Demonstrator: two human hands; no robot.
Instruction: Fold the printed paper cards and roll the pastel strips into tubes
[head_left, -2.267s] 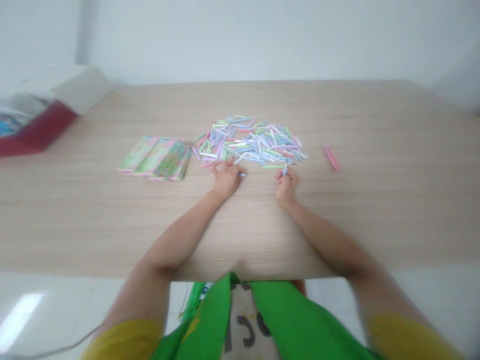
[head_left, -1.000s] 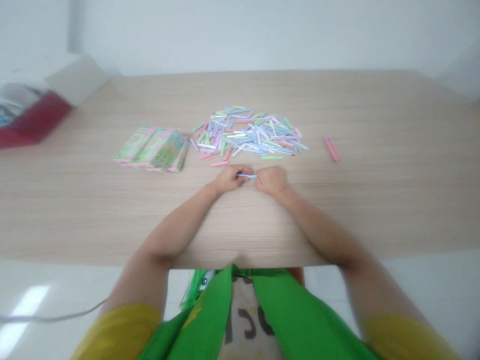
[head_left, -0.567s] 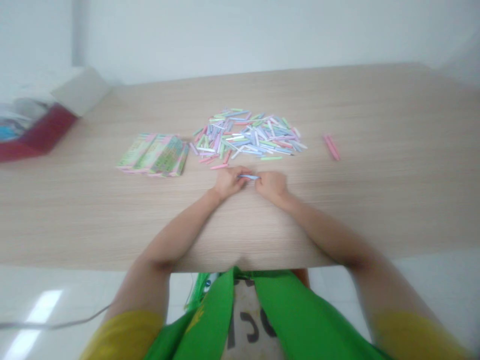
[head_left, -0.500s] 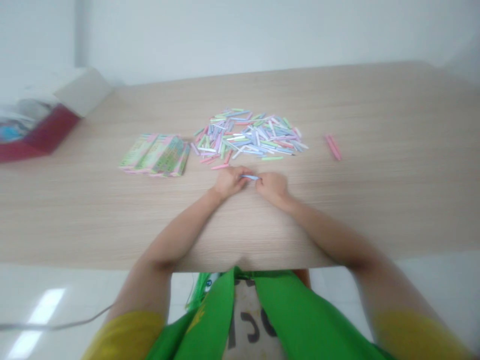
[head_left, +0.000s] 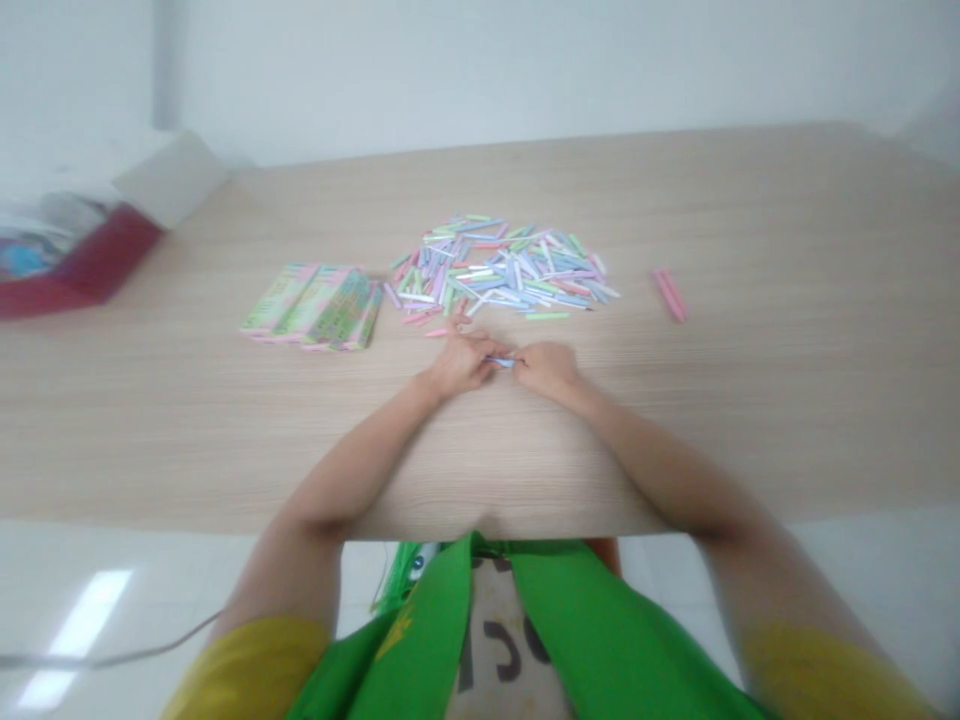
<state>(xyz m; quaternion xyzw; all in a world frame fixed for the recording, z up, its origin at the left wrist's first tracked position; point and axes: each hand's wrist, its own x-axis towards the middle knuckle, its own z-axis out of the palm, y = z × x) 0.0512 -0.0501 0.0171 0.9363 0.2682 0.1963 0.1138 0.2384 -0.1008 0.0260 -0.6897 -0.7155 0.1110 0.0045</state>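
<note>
Just in front of the pile, my left hand (head_left: 461, 362) and my right hand (head_left: 547, 368) meet over the table. Between them is a slim blue pencil-like stick (head_left: 501, 361), pinched at its left end by my left hand and at its right end by my right hand. One finger of my left hand stretches forward, close to a pink stick at the near edge of the pile. Fingers partly cover the blue stick's ends. Beyond the hands lies a loose pile of pastel sticks (head_left: 517, 275) in blue, pink, green, purple and white.
Left of the pile, several flat green-and-pink printed packs (head_left: 311, 308) lie side by side. Two pink sticks (head_left: 669, 295) rest apart on the right. A red box (head_left: 97, 262) with an open pale flap stands at the far left of the wooden table (head_left: 750, 400).
A finger of my left hand has lifted and stretched toward the pile. Less of the blue stick shows between the hands. My right hand has barely moved.
</note>
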